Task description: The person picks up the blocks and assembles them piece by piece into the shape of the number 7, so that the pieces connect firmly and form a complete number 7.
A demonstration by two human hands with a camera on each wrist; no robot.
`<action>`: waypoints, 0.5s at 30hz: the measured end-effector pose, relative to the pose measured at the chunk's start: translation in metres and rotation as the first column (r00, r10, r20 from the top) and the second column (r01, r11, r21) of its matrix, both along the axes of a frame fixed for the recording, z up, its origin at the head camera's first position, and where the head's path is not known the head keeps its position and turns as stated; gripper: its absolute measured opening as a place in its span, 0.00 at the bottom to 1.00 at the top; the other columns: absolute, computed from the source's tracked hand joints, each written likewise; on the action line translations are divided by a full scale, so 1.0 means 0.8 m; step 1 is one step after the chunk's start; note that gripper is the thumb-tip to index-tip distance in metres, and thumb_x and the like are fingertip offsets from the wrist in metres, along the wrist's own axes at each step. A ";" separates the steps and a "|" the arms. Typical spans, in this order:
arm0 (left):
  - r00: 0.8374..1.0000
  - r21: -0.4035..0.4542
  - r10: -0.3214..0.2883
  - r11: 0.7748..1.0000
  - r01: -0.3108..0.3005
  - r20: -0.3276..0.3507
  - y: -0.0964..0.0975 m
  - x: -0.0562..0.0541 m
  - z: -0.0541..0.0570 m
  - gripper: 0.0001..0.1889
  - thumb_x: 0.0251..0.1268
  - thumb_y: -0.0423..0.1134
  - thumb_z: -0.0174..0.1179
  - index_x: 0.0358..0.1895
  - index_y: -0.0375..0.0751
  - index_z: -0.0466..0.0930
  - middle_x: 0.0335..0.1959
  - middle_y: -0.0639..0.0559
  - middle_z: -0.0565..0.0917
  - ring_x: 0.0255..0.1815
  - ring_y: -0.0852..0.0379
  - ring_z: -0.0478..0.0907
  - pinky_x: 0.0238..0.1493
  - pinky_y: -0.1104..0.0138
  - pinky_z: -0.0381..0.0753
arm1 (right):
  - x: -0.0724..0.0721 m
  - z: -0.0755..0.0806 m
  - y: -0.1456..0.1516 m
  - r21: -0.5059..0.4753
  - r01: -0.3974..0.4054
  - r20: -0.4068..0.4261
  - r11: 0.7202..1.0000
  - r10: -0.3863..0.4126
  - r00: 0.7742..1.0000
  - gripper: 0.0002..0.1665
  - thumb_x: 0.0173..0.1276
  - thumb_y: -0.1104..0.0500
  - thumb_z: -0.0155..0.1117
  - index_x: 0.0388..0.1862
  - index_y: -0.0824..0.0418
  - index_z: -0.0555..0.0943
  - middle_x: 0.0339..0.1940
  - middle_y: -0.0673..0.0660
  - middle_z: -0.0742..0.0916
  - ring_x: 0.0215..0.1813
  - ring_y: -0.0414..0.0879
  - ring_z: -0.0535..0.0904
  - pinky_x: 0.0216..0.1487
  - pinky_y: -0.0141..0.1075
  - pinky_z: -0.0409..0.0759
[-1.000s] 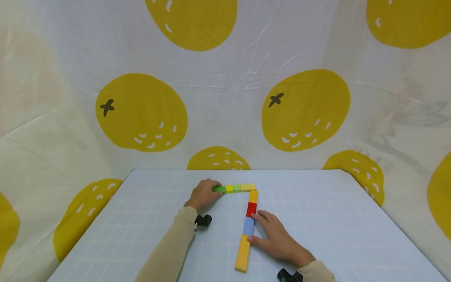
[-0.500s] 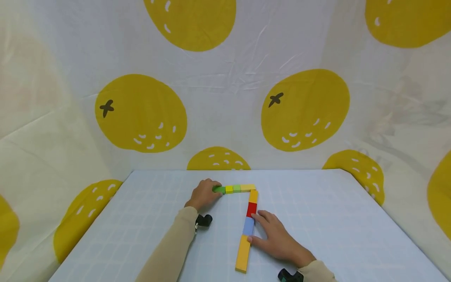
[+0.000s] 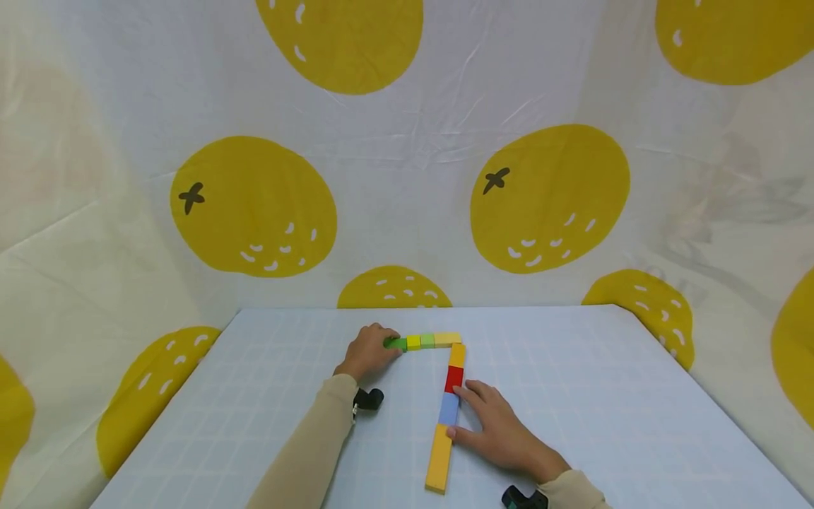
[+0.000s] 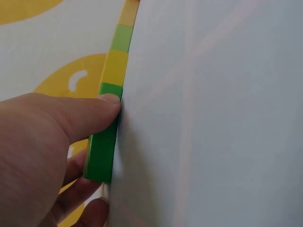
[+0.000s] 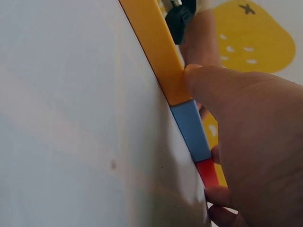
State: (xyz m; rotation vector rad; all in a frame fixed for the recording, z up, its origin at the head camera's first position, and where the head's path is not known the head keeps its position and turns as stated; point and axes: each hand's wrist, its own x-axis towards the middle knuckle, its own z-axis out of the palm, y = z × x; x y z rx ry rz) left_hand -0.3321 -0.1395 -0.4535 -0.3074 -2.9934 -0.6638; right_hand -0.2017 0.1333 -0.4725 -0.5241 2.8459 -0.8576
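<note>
At the far end of the table my left hand (image 3: 367,351) pinches a green block (image 4: 102,158), thumb on its near face and fingers behind it. The green block ends a row with a yellow block (image 3: 414,342), a light green block (image 3: 427,341) and a pale yellow block (image 3: 448,339). Another row runs from that corner toward me: a short orange block (image 3: 457,355), a red block (image 3: 454,377), a blue block (image 3: 448,408) and a long orange block (image 3: 437,458). Along its right side rests my right hand (image 3: 502,433), thumb touching the long orange block, a fingertip at the red one.
The blocks lie on a table (image 3: 572,396) with a pale checked cover. Behind it hangs a white cloth (image 3: 407,198) printed with large yellow fruit. A black wrist camera (image 3: 369,399) sits at the left cuff, and another wrist camera (image 3: 524,498) at the right.
</note>
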 end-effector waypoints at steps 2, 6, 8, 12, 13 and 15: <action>1.000 -0.001 -0.001 1.000 0.001 -0.005 -0.001 0.000 -0.001 0.18 0.64 0.48 0.69 0.56 0.50 0.86 0.47 0.50 0.79 0.48 0.51 0.73 0.51 0.55 0.77 | 0.000 -0.001 -0.001 0.000 -0.001 -0.002 1.000 0.001 1.000 0.52 0.59 0.25 0.63 0.76 0.49 0.68 0.76 0.57 0.66 0.74 0.58 0.60 0.67 0.63 0.64; 1.000 0.001 0.001 1.000 -0.001 -0.007 -0.002 0.000 -0.002 0.18 0.64 0.48 0.70 0.56 0.49 0.86 0.48 0.49 0.79 0.49 0.50 0.73 0.51 0.54 0.77 | 0.000 -0.002 -0.001 0.003 0.006 -0.008 1.000 -0.006 1.000 0.52 0.59 0.24 0.63 0.76 0.49 0.68 0.76 0.56 0.66 0.73 0.57 0.60 0.67 0.63 0.65; 1.000 0.002 0.008 1.000 -0.008 0.000 -0.002 -0.001 -0.003 0.18 0.64 0.48 0.70 0.56 0.49 0.86 0.48 0.49 0.78 0.49 0.51 0.72 0.52 0.54 0.77 | 0.000 -0.002 -0.001 0.008 0.006 -0.007 1.000 -0.006 1.000 0.52 0.59 0.24 0.62 0.76 0.49 0.68 0.76 0.56 0.66 0.73 0.57 0.60 0.66 0.63 0.66; 1.000 0.013 0.011 1.000 -0.011 0.012 -0.002 -0.002 -0.004 0.20 0.64 0.48 0.70 0.57 0.50 0.85 0.50 0.49 0.78 0.50 0.51 0.72 0.53 0.54 0.77 | 0.002 -0.001 -0.001 0.006 0.003 -0.009 1.000 -0.003 1.000 0.52 0.59 0.25 0.63 0.76 0.50 0.68 0.75 0.57 0.66 0.73 0.57 0.61 0.67 0.63 0.66; 1.000 0.019 0.009 1.000 -0.009 0.013 -0.002 -0.003 -0.005 0.20 0.63 0.48 0.70 0.58 0.50 0.84 0.50 0.49 0.79 0.50 0.51 0.72 0.53 0.54 0.76 | 0.002 -0.001 -0.001 0.006 0.003 -0.007 1.000 -0.003 1.000 0.52 0.59 0.25 0.63 0.76 0.50 0.68 0.76 0.57 0.66 0.73 0.58 0.60 0.67 0.63 0.65; 1.000 0.043 0.006 0.999 -0.007 0.013 -0.004 -0.003 -0.005 0.22 0.63 0.47 0.70 0.59 0.49 0.83 0.50 0.49 0.79 0.50 0.51 0.72 0.54 0.54 0.76 | 0.001 -0.001 -0.001 -0.002 0.001 -0.009 1.000 -0.001 1.000 0.52 0.60 0.25 0.63 0.76 0.50 0.68 0.76 0.57 0.66 0.73 0.58 0.60 0.67 0.63 0.65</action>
